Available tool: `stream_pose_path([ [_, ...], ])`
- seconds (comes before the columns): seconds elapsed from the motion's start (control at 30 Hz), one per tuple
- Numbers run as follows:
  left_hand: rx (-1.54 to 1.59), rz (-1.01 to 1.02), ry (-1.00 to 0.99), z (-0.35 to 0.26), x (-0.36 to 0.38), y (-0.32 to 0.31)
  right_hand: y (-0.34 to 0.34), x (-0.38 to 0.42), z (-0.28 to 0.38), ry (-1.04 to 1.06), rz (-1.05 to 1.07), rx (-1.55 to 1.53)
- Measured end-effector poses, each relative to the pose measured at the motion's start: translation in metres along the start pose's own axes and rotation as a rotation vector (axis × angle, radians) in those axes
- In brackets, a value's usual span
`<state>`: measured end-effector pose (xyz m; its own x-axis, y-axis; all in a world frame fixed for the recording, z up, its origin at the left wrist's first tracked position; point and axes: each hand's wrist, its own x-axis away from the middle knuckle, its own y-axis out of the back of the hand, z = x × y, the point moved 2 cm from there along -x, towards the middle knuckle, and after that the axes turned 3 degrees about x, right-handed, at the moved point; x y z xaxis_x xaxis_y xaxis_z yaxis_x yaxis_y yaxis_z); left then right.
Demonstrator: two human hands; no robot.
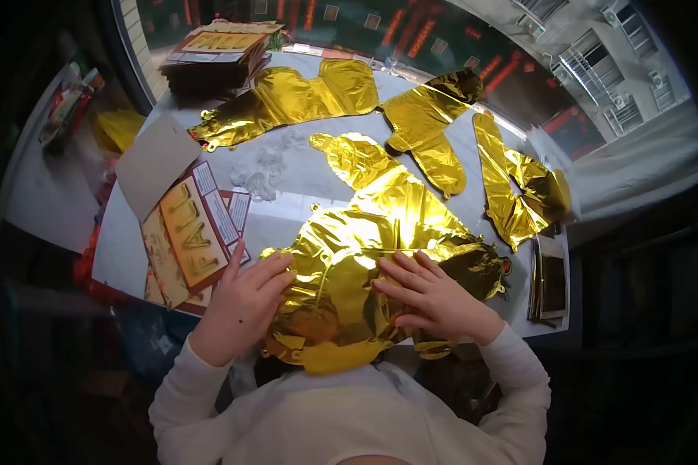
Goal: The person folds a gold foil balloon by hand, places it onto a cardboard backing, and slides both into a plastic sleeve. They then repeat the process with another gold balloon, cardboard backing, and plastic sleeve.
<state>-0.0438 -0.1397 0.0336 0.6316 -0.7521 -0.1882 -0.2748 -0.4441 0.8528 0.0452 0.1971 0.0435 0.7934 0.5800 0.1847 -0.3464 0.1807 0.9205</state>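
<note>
- Two bare hands lie on the near gold foil (349,283), at the front of the table (124,256); its lower edge reaches the person's torso.
- Position: foil lies beneath and between the fingers. Right hand (446,301) is nearer its middle; left hand (236,310) is at its left edge.
- Long axis: upper part slants from far left to near right; folded part lies crosswise by the body. Whether one piece or several: not determinable.
- Left hand: palm down, fingers extended, tips pointing away and inward at the edge. Thumb hidden; whether any foil is pinched could not be established.
- Right hand: palm down, fingers loosely spread, thumb apart, tips pointing inward and away. No hold observed.
- Both arms: white sleeves (512,380), elbows bent outward.
- Surroundings: printed cards (198,229) just beside the left hand; clear plastic pieces (260,174) beyond; far left foil (302,93), far middle foil (423,120) and right foil (498,203) farther out.
</note>
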Motion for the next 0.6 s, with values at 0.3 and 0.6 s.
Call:
stream_pose_path([
  [0.3,0.021,0.015,0.01,0.0,-0.001,0.005,0.003,-0.045,-0.019,-0.009,-0.093,0.052],
  [0.6,0.089,0.032,0.032,0.01,0.001,0.002,-0.006,-0.048,-0.013,-0.096,-0.166,0.084],
])
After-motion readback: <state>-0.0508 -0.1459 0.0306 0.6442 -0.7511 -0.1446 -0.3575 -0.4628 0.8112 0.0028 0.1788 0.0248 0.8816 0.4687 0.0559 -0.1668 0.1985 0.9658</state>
